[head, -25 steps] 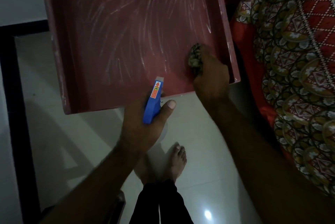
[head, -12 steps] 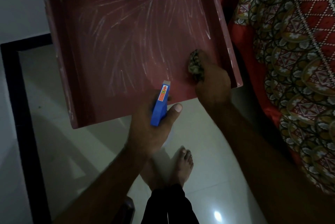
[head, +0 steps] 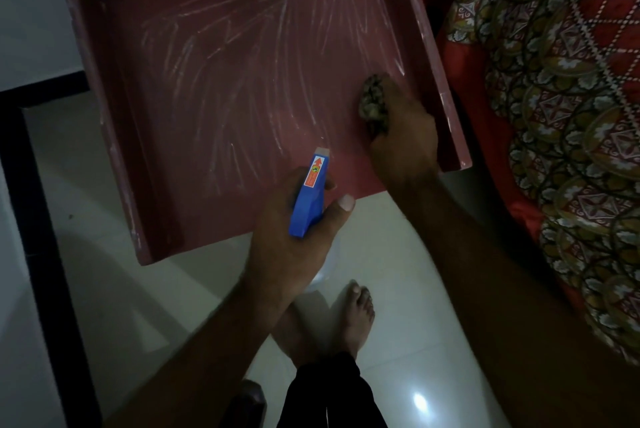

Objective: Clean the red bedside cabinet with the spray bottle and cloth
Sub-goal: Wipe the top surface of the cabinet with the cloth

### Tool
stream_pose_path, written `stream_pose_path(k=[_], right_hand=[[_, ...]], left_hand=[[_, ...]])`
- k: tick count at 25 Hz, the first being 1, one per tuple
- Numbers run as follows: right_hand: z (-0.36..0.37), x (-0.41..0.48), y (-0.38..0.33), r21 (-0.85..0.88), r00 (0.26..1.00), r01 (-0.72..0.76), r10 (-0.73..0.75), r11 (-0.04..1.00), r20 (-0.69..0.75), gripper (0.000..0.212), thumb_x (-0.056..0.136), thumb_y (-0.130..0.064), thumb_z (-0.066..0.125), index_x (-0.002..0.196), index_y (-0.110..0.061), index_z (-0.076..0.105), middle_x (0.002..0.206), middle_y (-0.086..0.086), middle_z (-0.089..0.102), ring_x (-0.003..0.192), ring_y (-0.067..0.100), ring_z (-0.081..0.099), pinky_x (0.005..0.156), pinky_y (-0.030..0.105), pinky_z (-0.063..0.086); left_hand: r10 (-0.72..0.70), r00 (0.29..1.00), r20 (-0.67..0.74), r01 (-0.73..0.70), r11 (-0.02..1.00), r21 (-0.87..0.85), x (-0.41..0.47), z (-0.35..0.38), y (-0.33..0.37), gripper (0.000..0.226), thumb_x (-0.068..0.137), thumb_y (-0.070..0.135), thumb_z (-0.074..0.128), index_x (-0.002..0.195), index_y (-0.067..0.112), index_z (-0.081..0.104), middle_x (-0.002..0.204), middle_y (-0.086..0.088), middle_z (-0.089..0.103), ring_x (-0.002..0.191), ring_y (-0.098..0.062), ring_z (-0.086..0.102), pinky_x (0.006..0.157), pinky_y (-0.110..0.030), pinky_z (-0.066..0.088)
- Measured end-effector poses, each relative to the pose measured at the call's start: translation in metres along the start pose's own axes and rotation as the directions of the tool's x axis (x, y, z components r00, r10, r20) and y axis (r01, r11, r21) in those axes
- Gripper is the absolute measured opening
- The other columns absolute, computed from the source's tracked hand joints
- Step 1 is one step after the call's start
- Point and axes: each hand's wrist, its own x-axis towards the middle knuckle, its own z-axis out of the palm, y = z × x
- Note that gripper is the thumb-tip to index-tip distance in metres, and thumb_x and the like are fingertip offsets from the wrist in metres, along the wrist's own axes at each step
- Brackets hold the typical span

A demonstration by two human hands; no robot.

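Wiping stage, seen from above. The cabinet (head: 207, 116) top, a red panel with raised rims, shows pale streaks fanning across most of its surface. The right hand (head: 405, 137) is clenched round a bunched cloth (head: 372, 98) and presses it to the panel at the near right, just beside the right rim. The left hand (head: 291, 237) is wrapped round the blue head of the spray bottle (head: 308, 195) at the near edge, nozzle pointing far over the panel; whether a finger sits on the trigger cannot be told. The hands are near each other but apart. The next move probably calls for broad cloth strokes leftward and far across the streaks, under even pressure, with more spray only where the panel looks dry.
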Motion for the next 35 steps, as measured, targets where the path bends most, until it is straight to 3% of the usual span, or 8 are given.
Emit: stream_pose_path(k=[5,8,12,16,22,26,31,35], right_hand=[[0.0,-0.047,0.023,-0.23,0.995,-0.082,0.091,0.97,0.032,0.076,0.081,-0.024,0.064,0.151,-0.04,0.04,0.154,0.008,0.042,0.131,0.044,0.042,0.093,0.035,0.028],[0.002,-0.049,0.021,-0.199,0.998,-0.067,0.068,0.978,-0.005,0.075,0.079,-0.017,0.068,0.15,-0.028,0.048,0.141,0.015,0.054,0.122,0.042,0.051,0.096,0.036,0.035],[0.004,-0.021,0.009,-0.139,0.997,-0.028,0.018,0.99,-0.071,0.077,0.074,0.005,0.067,0.148,-0.009,0.051,0.126,0.03,0.061,0.115,0.048,0.057,0.094,0.053,0.05],[0.0,0.006,0.003,-0.255,1.0,-0.025,0.028,0.967,0.008,0.081,0.082,-0.002,0.064,0.157,-0.013,0.033,0.131,0.026,0.06,0.118,0.045,0.058,0.097,0.055,0.053],[-0.013,-0.028,0.014,-0.21,0.995,-0.058,0.073,0.976,0.066,0.084,0.086,0.004,0.058,0.162,-0.012,0.025,0.136,0.02,0.058,0.125,0.037,0.054,0.101,0.05,0.052],[-0.003,0.034,-0.008,-0.236,0.997,-0.064,0.069,0.97,0.015,0.078,0.09,-0.004,0.059,0.16,-0.008,0.024,0.133,0.019,0.061,0.124,0.035,0.055,0.104,0.048,0.048],[-0.011,-0.003,-0.003,-0.263,0.991,-0.109,0.127,0.959,0.052,0.074,0.093,-0.008,0.056,0.16,-0.009,0.024,0.145,0.018,0.054,0.131,0.036,0.053,0.11,0.049,0.046],[-0.008,0.015,-0.005,-0.273,0.996,-0.056,0.073,0.96,0.051,0.081,0.085,0.0,0.067,0.157,-0.005,0.029,0.142,0.019,0.057,0.13,0.035,0.055,0.107,0.049,0.047]], left_hand=[[0.023,1.0,0.015,-0.023,1.0,-0.015,0.008,-0.009,0.009,0.038,0.089,0.032,0.074,0.101,-0.002,0.061,0.08,-0.03,0.063,0.078,-0.046,0.064,0.078,-0.053,0.053],[0.017,0.999,0.043,-0.016,0.999,-0.033,0.012,-0.013,0.016,0.026,0.089,0.016,0.076,0.103,0.0,0.062,0.086,-0.03,0.063,0.082,-0.047,0.063,0.078,-0.057,0.053],[0.026,0.999,0.03,-0.025,0.999,-0.036,0.014,-0.013,0.02,0.039,0.086,0.04,0.072,0.108,0.01,0.063,0.085,-0.021,0.068,0.08,-0.039,0.068,0.079,-0.05,0.058],[0.0,1.0,0.024,0.001,1.0,-0.031,0.014,-0.008,0.019,0.04,0.087,0.046,0.071,0.113,0.016,0.062,0.083,-0.012,0.07,0.077,-0.027,0.072,0.08,-0.045,0.06],[-0.037,0.999,-0.008,0.037,0.998,-0.055,0.016,-0.004,0.028,0.05,0.08,0.051,0.068,0.116,0.017,0.063,0.093,-0.006,0.071,0.084,-0.023,0.073,0.083,-0.04,0.061],[-0.031,0.999,-0.019,0.03,0.997,-0.068,0.023,0.001,0.031,0.042,0.08,0.05,0.069,0.111,0.022,0.062,0.092,-0.01,0.071,0.083,-0.03,0.072,0.083,-0.046,0.06],[0.005,0.999,-0.044,-0.008,0.997,-0.072,0.026,0.003,0.043,0.031,0.081,0.051,0.065,0.103,0.031,0.059,0.083,-0.024,0.065,0.073,-0.038,0.066,0.069,-0.03,0.058],[-0.014,0.999,-0.035,0.011,0.997,-0.076,0.031,0.007,0.047,0.043,0.083,0.057,0.065,0.109,0.022,0.059,0.092,-0.021,0.066,0.081,-0.039,0.066,0.08,-0.048,0.058]])
